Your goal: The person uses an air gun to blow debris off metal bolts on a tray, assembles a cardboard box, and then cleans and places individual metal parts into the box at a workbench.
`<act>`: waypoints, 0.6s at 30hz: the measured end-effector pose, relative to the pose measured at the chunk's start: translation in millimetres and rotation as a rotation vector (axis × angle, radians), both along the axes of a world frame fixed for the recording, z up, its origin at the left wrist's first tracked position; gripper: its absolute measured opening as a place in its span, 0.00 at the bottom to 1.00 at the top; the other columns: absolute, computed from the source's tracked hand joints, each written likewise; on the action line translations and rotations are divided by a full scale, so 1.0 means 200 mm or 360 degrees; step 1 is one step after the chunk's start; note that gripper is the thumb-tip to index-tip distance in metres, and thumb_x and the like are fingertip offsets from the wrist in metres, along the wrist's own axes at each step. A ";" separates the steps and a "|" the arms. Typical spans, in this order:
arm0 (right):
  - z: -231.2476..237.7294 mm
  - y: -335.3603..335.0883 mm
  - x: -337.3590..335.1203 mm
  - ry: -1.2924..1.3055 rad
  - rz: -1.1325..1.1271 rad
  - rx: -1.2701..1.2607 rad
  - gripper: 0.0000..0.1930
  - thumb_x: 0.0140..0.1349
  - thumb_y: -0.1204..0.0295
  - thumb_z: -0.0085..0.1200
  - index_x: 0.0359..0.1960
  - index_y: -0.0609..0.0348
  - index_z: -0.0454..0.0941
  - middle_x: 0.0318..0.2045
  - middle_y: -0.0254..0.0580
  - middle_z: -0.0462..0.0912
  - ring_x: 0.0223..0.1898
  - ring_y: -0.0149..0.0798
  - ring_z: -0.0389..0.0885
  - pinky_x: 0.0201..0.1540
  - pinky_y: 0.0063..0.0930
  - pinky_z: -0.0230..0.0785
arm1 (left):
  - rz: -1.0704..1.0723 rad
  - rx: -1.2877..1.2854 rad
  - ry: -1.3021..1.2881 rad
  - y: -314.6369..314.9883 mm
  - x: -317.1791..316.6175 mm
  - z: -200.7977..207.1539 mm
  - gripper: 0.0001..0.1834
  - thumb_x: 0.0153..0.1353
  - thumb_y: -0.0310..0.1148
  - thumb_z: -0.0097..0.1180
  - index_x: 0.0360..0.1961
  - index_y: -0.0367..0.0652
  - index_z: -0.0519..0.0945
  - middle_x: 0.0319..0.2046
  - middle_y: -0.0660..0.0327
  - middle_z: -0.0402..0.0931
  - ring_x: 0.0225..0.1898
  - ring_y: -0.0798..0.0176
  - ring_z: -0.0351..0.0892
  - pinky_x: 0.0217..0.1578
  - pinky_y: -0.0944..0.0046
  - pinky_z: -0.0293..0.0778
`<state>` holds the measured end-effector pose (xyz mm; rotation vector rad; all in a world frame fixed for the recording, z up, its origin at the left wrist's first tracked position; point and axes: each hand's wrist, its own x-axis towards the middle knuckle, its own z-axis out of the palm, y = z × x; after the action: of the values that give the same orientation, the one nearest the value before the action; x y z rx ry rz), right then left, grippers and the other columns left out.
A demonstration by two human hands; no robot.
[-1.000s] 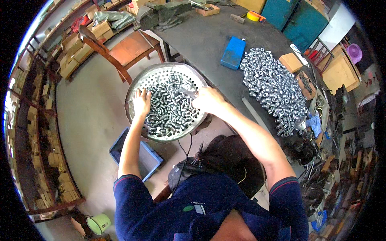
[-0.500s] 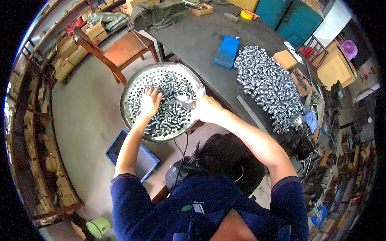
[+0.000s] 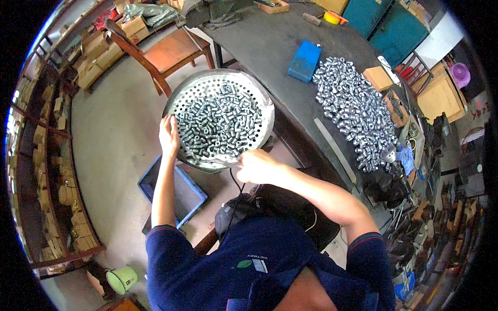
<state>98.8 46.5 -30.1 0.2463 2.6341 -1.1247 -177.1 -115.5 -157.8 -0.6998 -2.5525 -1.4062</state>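
Observation:
A round, perforated metal pan (image 3: pixel 262 101) holds many small dark-grey metal sleeves (image 3: pixel 218 116), spread fairly evenly over its bottom. My left hand (image 3: pixel 168 136) grips the pan's left rim, fingers up along the edge. At the near rim, my right hand (image 3: pixel 255 166) is closed in a fist around a shiny metal tool (image 3: pixel 226 159). The tool's flat end lies at the pan's near edge; its handle is hidden in the fist, and I cannot tell its exact kind.
A large heap of similar metal pieces (image 3: pixel 353 111) covers part of the dark workbench (image 3: pixel 259 44), beside a blue box (image 3: pixel 304 61). A wooden chair (image 3: pixel 174 52) stands beyond the pan. On the floor are a blue-rimmed crate (image 3: pixel 194 210) and a green bin (image 3: pixel 122 280).
My left hand has left the sleeves and taken hold of the left rim. The right hand and its tool have come from the right side to the near edge. The sleeves lie more evenly.

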 end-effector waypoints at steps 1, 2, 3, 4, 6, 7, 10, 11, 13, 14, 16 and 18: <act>0.01 -0.02 -0.05 0.0017 -0.0029 0.0055 0.12 0.35 0.67 0.53 0.14 0.67 0.76 0.14 0.56 0.75 0.20 0.49 0.79 0.26 0.37 0.71 | -0.0021 -0.0220 0.0169 0.03 0.04 0.04 0.22 0.63 0.43 0.42 0.47 0.34 0.73 0.50 0.47 0.68 0.56 0.49 0.62 0.57 0.57 0.56; 0.03 -0.03 -0.11 0.0046 -0.0048 0.0107 0.12 0.35 0.67 0.53 0.14 0.68 0.76 0.14 0.56 0.75 0.20 0.49 0.79 0.26 0.37 0.71 | -0.0044 -0.0273 0.0238 0.05 0.04 0.05 0.22 0.62 0.42 0.42 0.47 0.35 0.73 0.50 0.46 0.68 0.56 0.48 0.63 0.57 0.58 0.57; 0.04 -0.03 -0.16 0.0121 -0.0088 0.0107 0.13 0.37 0.67 0.54 0.16 0.68 0.76 0.15 0.56 0.75 0.20 0.49 0.79 0.26 0.37 0.71 | -0.0066 -0.0186 0.0129 0.06 0.04 0.03 0.21 0.62 0.42 0.42 0.46 0.35 0.73 0.50 0.46 0.68 0.55 0.48 0.63 0.56 0.58 0.57; 0.05 0.01 -0.22 0.0044 -0.0195 0.0084 0.12 0.38 0.67 0.54 0.16 0.67 0.77 0.15 0.54 0.76 0.21 0.48 0.79 0.27 0.36 0.71 | -0.0101 -0.0094 0.0024 0.09 0.03 0.01 0.21 0.62 0.42 0.42 0.46 0.35 0.73 0.49 0.45 0.68 0.55 0.47 0.64 0.56 0.58 0.58; 0.12 0.11 -0.28 0.0118 -0.0307 0.0107 0.12 0.40 0.67 0.54 0.17 0.67 0.78 0.16 0.53 0.77 0.21 0.46 0.80 0.29 0.36 0.72 | -0.0138 -0.0290 0.0243 0.10 0.01 0.00 0.21 0.63 0.42 0.40 0.44 0.34 0.73 0.46 0.45 0.69 0.50 0.45 0.66 0.52 0.56 0.61; 0.13 0.20 -0.29 0.0131 -0.0442 0.0098 0.12 0.40 0.67 0.53 0.18 0.67 0.78 0.16 0.53 0.77 0.22 0.45 0.80 0.30 0.36 0.72 | -0.0134 -0.0285 0.0260 0.12 0.01 0.01 0.21 0.63 0.42 0.40 0.44 0.34 0.73 0.45 0.46 0.70 0.49 0.45 0.67 0.51 0.56 0.61; 0.19 0.47 -0.19 0.0311 -0.0480 0.0480 0.13 0.42 0.66 0.53 0.22 0.67 0.78 0.16 0.53 0.77 0.21 0.46 0.79 0.30 0.34 0.72 | -0.0183 -0.0244 0.0256 0.17 0.04 0.03 0.20 0.62 0.41 0.41 0.41 0.33 0.74 0.43 0.46 0.70 0.48 0.45 0.67 0.50 0.55 0.61; 0.19 0.55 -0.15 0.0107 -0.0666 0.0431 0.13 0.41 0.67 0.53 0.20 0.67 0.78 0.15 0.52 0.77 0.19 0.44 0.78 0.28 0.32 0.72 | -0.0213 -0.0227 0.0248 0.19 0.05 0.03 0.19 0.62 0.41 0.42 0.41 0.33 0.74 0.42 0.46 0.70 0.47 0.45 0.67 0.50 0.54 0.61; 0.18 0.63 -0.05 -0.0234 -0.0832 0.0279 0.12 0.40 0.67 0.52 0.17 0.67 0.77 0.13 0.49 0.75 0.15 0.41 0.76 0.23 0.29 0.72 | -0.0249 -0.0359 0.0413 0.20 0.03 0.00 0.18 0.61 0.40 0.43 0.39 0.33 0.74 0.41 0.46 0.71 0.46 0.45 0.67 0.49 0.53 0.61; 0.19 0.62 0.02 -0.0371 -0.0815 0.0180 0.11 0.40 0.68 0.52 0.16 0.67 0.76 0.12 0.47 0.75 0.14 0.39 0.76 0.21 0.29 0.71 | -0.0260 -0.0426 0.0493 0.20 0.02 -0.01 0.18 0.60 0.40 0.44 0.38 0.33 0.74 0.41 0.46 0.71 0.46 0.45 0.67 0.48 0.52 0.61; 0.23 0.61 0.12 -0.0465 -0.0766 0.0035 0.09 0.38 0.69 0.50 0.13 0.65 0.73 0.11 0.43 0.73 0.12 0.33 0.73 0.16 0.27 0.68 | -0.0238 -0.0267 0.0597 0.24 0.01 0.00 0.16 0.59 0.37 0.45 0.36 0.33 0.75 0.35 0.47 0.71 0.41 0.46 0.68 0.45 0.51 0.61; 0.16 0.62 0.18 -0.0219 -0.0955 -0.0045 0.10 0.37 0.69 0.51 0.14 0.66 0.74 0.11 0.45 0.74 0.11 0.35 0.73 0.17 0.28 0.67 | -0.0293 -0.0318 0.0450 0.25 0.04 0.03 0.16 0.59 0.38 0.45 0.35 0.33 0.74 0.36 0.46 0.71 0.42 0.44 0.67 0.46 0.51 0.61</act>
<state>135.2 171.1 2.0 1.1201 2.4778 -1.2471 -169.2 -65.0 -151.9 -1.1049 -2.4725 -1.0158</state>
